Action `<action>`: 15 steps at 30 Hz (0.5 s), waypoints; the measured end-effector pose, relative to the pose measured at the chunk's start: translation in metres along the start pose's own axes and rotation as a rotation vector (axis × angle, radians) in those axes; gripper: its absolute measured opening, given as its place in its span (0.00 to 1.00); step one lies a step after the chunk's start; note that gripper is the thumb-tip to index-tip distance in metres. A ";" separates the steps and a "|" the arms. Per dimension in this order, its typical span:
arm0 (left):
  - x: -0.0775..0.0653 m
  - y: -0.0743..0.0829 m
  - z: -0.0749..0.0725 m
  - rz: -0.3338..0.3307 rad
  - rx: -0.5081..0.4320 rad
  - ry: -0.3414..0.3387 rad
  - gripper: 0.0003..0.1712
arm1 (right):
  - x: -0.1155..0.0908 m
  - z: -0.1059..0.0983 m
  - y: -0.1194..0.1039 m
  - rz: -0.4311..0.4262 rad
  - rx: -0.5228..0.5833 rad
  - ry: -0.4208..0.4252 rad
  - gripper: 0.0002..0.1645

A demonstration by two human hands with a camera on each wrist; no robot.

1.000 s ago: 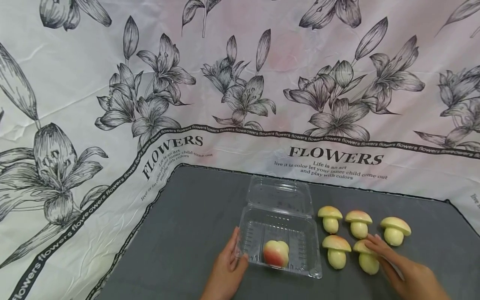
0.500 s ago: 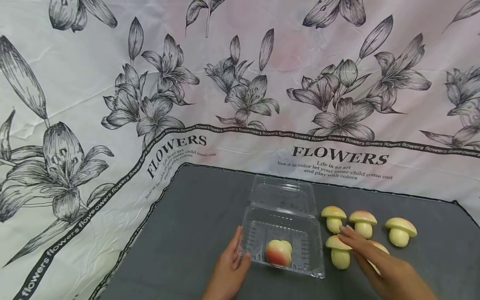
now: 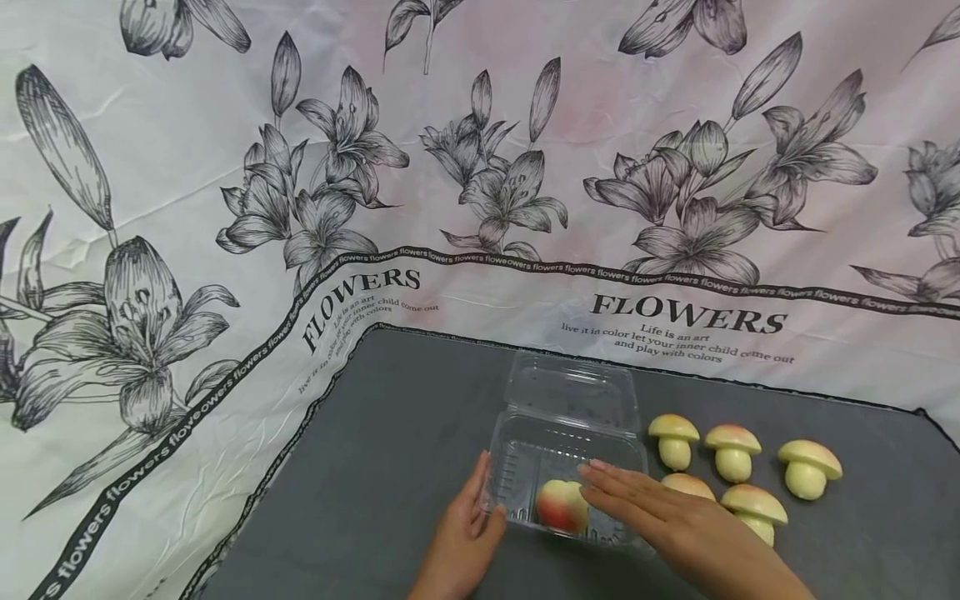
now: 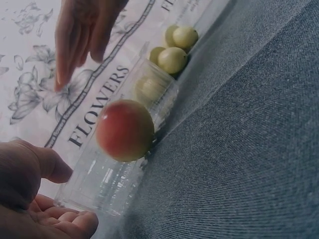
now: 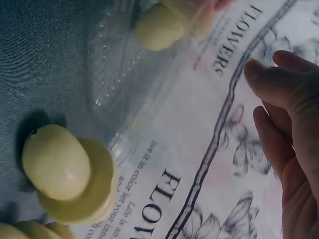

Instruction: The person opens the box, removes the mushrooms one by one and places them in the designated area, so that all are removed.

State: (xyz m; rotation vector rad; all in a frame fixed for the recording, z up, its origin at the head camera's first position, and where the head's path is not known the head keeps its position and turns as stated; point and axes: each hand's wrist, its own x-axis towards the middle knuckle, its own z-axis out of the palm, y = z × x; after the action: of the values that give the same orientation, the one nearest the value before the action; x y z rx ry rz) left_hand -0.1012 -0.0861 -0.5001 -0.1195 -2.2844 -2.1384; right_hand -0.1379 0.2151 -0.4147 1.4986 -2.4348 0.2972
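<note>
A clear plastic clamshell container (image 3: 517,433) stands with its lid folded back. My left hand (image 3: 461,533) grips its left side near the front corner, thumb in front. Inside lies a rounded red-and-yellow piece (image 3: 561,507), which shows a red face in the left wrist view. My right hand (image 3: 667,521) hovers over the container's right part, fingers stretched towards that piece; the right wrist view shows nothing in its grasp. Several yellow mushroom-shaped pieces (image 3: 732,452) with reddish caps lie right of the container. My right hand partly hides the nearest mushroom-shaped pieces.
The dark grey tabletop (image 3: 375,467) extends left of the container. A white cloth backdrop (image 3: 510,308) printed with flowers and lettering rises behind and to the left. The open lid (image 3: 573,392) reaches back close to the table's far edge.
My right hand has moved left, from the mushroom-shaped pieces to above the container. My left hand has kept its grip. The whole scene has shifted slightly right in the head view.
</note>
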 end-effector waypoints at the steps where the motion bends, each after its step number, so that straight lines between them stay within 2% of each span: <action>1: 0.000 0.000 0.000 0.001 -0.003 0.000 0.43 | 0.003 0.002 0.000 -0.019 0.002 -0.011 0.65; 6: 0.001 0.002 -0.001 -0.002 0.009 -0.007 0.43 | 0.017 0.012 0.001 -0.090 0.008 -0.031 0.58; 15: 0.001 0.002 -0.004 -0.012 0.040 -0.030 0.44 | 0.032 0.028 -0.001 -0.086 0.031 -0.108 0.55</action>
State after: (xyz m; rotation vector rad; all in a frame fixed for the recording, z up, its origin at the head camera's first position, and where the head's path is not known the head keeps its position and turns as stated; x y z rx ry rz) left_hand -0.1024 -0.0899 -0.4976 -0.1383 -2.3489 -2.1095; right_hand -0.1543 0.1796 -0.4308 1.6688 -2.4492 0.2438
